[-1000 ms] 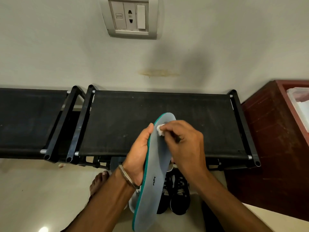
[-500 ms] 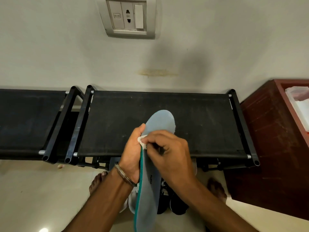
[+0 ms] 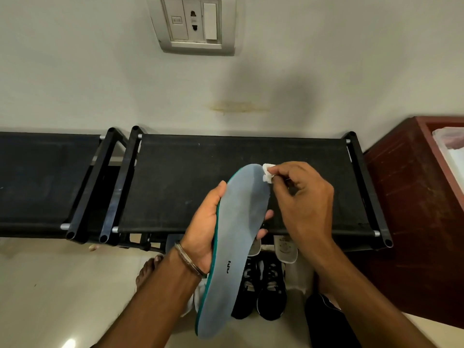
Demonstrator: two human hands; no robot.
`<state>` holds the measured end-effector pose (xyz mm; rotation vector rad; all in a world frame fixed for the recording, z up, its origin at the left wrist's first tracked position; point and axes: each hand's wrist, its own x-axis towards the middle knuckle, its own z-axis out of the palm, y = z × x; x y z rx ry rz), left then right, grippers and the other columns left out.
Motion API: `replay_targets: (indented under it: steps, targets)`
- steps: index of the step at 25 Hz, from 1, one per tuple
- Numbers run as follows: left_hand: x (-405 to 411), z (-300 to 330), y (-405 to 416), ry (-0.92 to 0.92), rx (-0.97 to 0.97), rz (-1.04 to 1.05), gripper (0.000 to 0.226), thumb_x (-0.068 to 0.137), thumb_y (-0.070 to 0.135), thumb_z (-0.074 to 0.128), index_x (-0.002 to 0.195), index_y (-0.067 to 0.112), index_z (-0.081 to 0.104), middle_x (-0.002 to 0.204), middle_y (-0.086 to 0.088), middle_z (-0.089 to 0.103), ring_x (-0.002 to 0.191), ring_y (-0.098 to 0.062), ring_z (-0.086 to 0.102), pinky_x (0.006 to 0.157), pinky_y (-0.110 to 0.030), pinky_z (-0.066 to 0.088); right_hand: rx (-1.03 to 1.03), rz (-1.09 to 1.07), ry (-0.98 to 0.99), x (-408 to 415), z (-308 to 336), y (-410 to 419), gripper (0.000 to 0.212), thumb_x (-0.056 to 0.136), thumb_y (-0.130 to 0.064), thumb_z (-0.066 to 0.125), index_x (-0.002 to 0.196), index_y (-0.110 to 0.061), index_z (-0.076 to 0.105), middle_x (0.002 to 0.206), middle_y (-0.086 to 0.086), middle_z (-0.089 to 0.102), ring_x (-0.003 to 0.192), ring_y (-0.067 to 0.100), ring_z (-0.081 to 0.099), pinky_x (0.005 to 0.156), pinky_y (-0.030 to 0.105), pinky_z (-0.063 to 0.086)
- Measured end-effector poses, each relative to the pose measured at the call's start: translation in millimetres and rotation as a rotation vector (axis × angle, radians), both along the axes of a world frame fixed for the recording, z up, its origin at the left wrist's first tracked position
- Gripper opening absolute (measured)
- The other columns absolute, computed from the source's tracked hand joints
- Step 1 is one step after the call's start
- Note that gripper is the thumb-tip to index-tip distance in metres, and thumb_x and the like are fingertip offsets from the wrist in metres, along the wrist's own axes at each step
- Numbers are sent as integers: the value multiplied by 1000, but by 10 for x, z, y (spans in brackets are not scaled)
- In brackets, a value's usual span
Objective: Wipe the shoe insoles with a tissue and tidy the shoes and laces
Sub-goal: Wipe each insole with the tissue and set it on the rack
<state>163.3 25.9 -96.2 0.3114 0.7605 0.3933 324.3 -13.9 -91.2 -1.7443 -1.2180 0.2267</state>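
Two bare hands are busy over the black fabric-topped shoe rack (image 3: 190, 177) that stands against the pale wall. The left hand (image 3: 204, 229), with a thin metal bangle (image 3: 189, 259) at the wrist, grips a long grey foam insole with a teal edge (image 3: 234, 244) around its middle: thumb along the left edge, fingertips showing past the right edge. The insole is held in the air, tilted, its toe end up over the front half of the rack's top and its heel end down toward the floor. The right hand (image 3: 305, 197) has its fingers curled and pinches a small crumpled white tissue (image 3: 268, 173) between thumb and fingertips, and the tissue touches the right edge of the insole near the toe.

Below the front edge of the rack, on the pale tiled floor, a pair of black sneakers with white laces (image 3: 263, 287) stands side by side, toes toward the rack, partly hidden behind the insole. Just beyond them, under the rack's front rail, a white shoe (image 3: 285, 248) shows. A second black rack (image 3: 37, 182) sits to the left, touching the first. A dark red wooden cabinet (image 3: 411, 192) stands at the right end of the rack, and a white switch and socket plate (image 3: 193, 23) is on the wall above.
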Motion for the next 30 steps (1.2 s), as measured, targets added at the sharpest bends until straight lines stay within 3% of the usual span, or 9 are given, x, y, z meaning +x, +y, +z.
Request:
replay_targets:
  steps: [4,9,14,17,20,22,24,26,30]
  targets:
    - [33,30,-30,23,61,-20,60,96,56,36,134,15,58,123,-17,66,100,-28,68,91,-42,46,-10,105,-38,-77,-66,-21,16,85,2,71,94,-10,75,97,-3,68,83,11,66,62,32,60]
    - [38,-21,-54,36,31,-46,59,96,55,38,137,16,54,130,-17,62,122,-35,58,84,-39,50,-22,18,58,-7,-37,0,23,84,5,71,93,-16,74,95,-4,68,84,2,64,66,4,48]
    - [58,-14,-50,-13,17,-29,60,96,54,41,138,13,54,118,-14,66,101,-26,65,89,-42,47,-16,188,-30,-175,-37,-5,20,82,2,74,94,-13,76,98,-8,69,91,3,64,82,15,53]
    - [1,-30,36,-101,-64,72,68,95,57,40,141,8,50,140,-14,53,127,-28,52,107,-39,42,-88,322,-2,-539,-61,-141,20,81,0,74,94,-14,76,99,-7,71,93,3,64,85,22,54]
    - [-91,-90,122,-103,-89,148,69,95,60,36,143,12,48,147,-12,47,137,-31,42,111,-41,38,-108,437,74,-789,-27,-274,18,83,-2,73,95,-16,75,98,-6,70,92,3,64,85,22,54]
    - [-49,-79,65,-111,-89,98,69,95,60,37,141,9,50,142,-15,52,134,-31,46,112,-40,38,-78,359,-9,-654,-55,-201,19,80,0,73,92,-15,75,96,-4,71,90,5,65,85,24,55]
    - [34,-39,-38,-113,-92,63,65,96,56,40,136,8,55,129,-15,62,119,-28,59,104,-38,46,-76,201,-68,-437,-93,-89,20,79,0,75,93,-15,76,96,-4,72,90,5,65,85,25,56]
    - [64,-16,-59,-87,-77,62,63,96,55,41,137,9,55,125,-14,63,113,-26,61,101,-36,46,-65,125,-31,-362,-99,-40,18,80,-2,75,93,-14,78,95,-4,73,88,4,66,84,22,56]
    - [-34,-70,77,-72,-92,104,72,95,60,36,142,7,47,149,-15,44,139,-29,41,118,-41,28,-160,306,244,-689,13,-180,17,81,-3,74,90,-16,79,93,-10,74,88,1,68,83,15,53]
